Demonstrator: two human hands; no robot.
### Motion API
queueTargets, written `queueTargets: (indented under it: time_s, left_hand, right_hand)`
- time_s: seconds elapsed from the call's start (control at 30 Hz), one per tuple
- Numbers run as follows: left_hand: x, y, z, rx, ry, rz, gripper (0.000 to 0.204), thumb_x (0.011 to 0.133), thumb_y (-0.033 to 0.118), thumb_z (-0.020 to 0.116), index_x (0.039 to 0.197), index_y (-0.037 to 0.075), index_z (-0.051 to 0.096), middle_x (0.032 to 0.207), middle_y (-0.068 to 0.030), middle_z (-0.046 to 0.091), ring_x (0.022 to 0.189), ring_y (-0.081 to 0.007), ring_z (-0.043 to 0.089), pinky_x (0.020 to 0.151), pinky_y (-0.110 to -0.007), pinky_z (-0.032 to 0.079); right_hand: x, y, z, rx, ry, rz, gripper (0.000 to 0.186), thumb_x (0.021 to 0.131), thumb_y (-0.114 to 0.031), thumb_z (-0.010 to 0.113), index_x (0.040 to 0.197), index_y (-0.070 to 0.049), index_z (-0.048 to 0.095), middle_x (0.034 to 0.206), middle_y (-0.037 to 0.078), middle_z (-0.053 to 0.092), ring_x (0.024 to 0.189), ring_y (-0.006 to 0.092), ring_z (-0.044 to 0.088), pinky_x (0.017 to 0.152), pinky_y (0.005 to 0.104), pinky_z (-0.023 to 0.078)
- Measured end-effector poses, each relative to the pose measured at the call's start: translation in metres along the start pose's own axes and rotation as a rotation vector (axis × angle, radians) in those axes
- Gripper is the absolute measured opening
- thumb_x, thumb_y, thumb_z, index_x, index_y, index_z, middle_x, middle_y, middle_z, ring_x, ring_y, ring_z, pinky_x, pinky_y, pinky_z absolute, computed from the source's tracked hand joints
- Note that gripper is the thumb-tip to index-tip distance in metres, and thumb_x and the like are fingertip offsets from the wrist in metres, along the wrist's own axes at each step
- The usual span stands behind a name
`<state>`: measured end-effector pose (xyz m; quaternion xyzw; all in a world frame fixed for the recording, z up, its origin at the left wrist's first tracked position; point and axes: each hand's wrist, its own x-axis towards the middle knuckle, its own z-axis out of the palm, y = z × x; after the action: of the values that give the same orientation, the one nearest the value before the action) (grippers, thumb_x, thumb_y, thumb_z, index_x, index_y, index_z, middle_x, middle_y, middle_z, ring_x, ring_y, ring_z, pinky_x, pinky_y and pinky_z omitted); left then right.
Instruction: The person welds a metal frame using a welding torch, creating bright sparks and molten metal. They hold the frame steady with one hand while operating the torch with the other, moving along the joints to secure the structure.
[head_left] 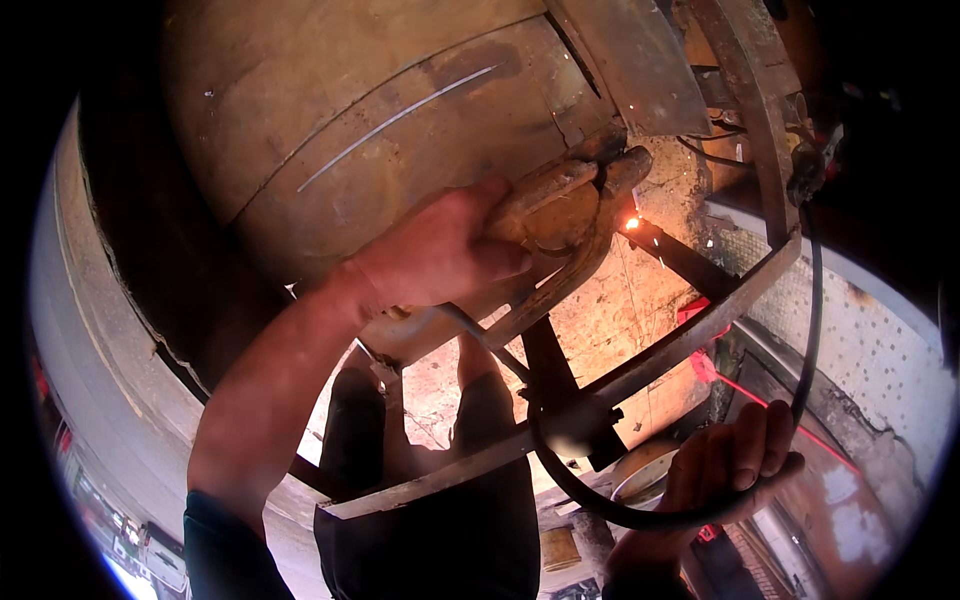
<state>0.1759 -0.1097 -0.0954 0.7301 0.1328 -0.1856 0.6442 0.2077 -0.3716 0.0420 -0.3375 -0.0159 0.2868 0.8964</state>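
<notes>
My left hand (440, 245) reaches over a rusty metal surface (390, 60), its thumb and fingers closed around the near end of a brown, rusty two-armed metal piece (550, 210). A bright spark (632, 222) glows just past that piece, at the end of a dark flat bar (690, 260). At the lower right my right hand (725, 465) has its fingers curled round a thick black cable (640, 517). From there the cable loops left and up toward my left hand, where its end is hidden. A thin grey rod (400, 125) lies on the metal surface.
A welded frame of steel bars (690, 325) crosses between my hands and over my legs. Tall rusty uprights (750, 110) stand at the right, beside a pale speckled panel (860, 330). Red objects (703, 367) and scrap lie on the lit floor (640, 290) below.
</notes>
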Motion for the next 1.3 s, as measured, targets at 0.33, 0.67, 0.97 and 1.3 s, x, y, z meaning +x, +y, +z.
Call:
queueTargets:
  time_s: [0.33,0.67,0.97,1.3]
  left_hand:
    - [0.005,-0.008,0.001,0.030,-0.035,0.031,0.044,0.077,0.026,0.070,0.106,-0.002,0.051,0.088,-0.0244,0.062,0.085,-0.0390,0.060,0.075,-0.043,0.046]
    - [0.009,-0.008,0.006,0.022,-0.059,-0.018,0.037,0.077,0.015,0.070,0.105,-0.002,0.051,0.082,-0.0181,0.060,0.077,-0.0246,0.058,0.072,-0.035,0.045]
    - [0.011,-0.006,0.009,0.033,-0.050,0.005,0.039,0.078,0.016,0.070,0.106,-0.002,0.051,0.084,-0.0198,0.061,0.079,-0.0265,0.060,0.073,-0.036,0.046]
    - [0.016,-0.005,0.013,0.024,-0.064,-0.005,0.041,0.078,0.019,0.071,0.108,-0.001,0.051,0.084,-0.0208,0.062,0.078,-0.0290,0.061,0.073,-0.037,0.046]
  right_hand:
    - [0.007,0.013,0.005,-0.052,0.058,0.053,0.026,0.098,-0.025,0.048,0.082,-0.009,0.035,0.074,0.011,0.045,0.042,0.0157,0.037,0.035,0.0305,0.038]
    - [0.008,0.014,0.003,-0.084,0.054,0.043,0.028,0.098,-0.030,0.048,0.084,-0.009,0.036,0.077,0.012,0.049,0.042,0.0215,0.047,0.036,0.0351,0.043]
    - [0.007,0.015,0.004,-0.101,0.078,0.028,0.028,0.098,-0.030,0.048,0.083,-0.009,0.036,0.075,0.011,0.049,0.042,0.0198,0.046,0.035,0.0320,0.041]
    - [0.008,0.014,0.007,-0.047,0.091,0.047,0.029,0.097,-0.027,0.050,0.082,-0.008,0.034,0.073,0.012,0.046,0.042,0.0178,0.042,0.034,0.0317,0.037]
